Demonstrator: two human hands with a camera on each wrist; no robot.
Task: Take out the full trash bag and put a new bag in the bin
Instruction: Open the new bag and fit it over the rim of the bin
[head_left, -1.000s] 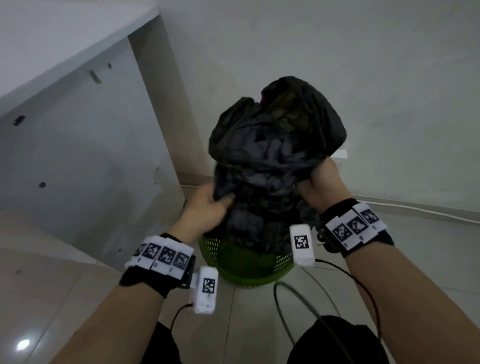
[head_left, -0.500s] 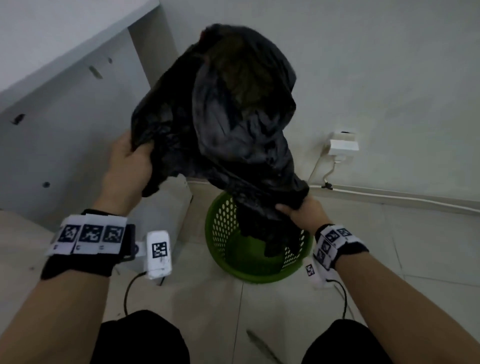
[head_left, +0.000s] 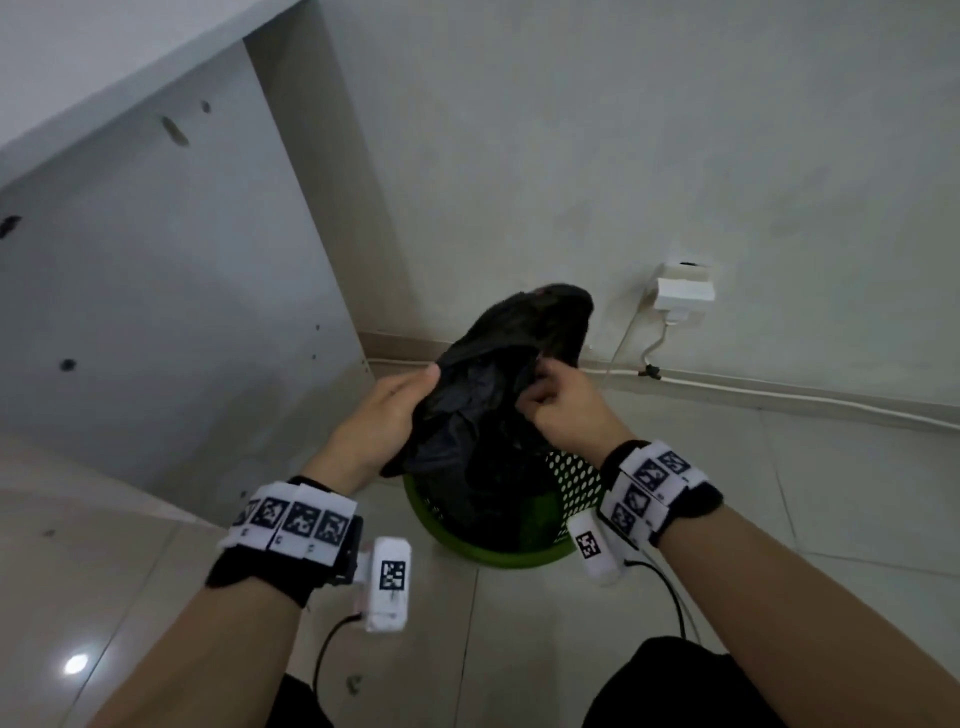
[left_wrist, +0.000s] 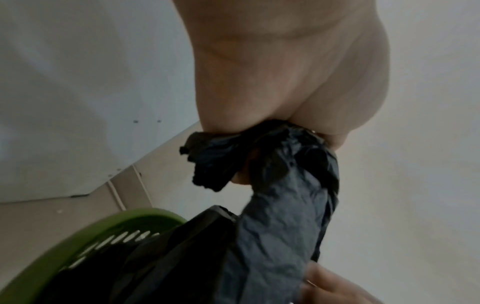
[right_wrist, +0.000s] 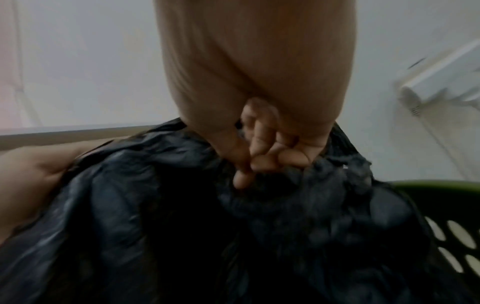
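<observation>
A crumpled black trash bag (head_left: 498, 395) hangs over and into the green perforated bin (head_left: 574, 483) on the floor, close to the wall. My left hand (head_left: 395, 410) grips the bag's left edge, and in the left wrist view the bag (left_wrist: 283, 216) is bunched in its fingers above the bin's rim (left_wrist: 111, 224). My right hand (head_left: 561, 405) pinches the bag's right edge. The right wrist view shows its fingers (right_wrist: 262, 152) curled into the black plastic (right_wrist: 182, 226). The bag hides the inside of the bin.
A grey cabinet side panel (head_left: 156, 291) stands on the left, close to the bin. A white wall socket with a plug (head_left: 683, 293) and a cable along the skirting (head_left: 779, 389) sit behind on the right. Tiled floor (head_left: 831, 519) extends to the right.
The bag, held up high and spread half a second ago, has come down onto the bin. Both hands have moved closer together just above the rim, each still holding the bag.
</observation>
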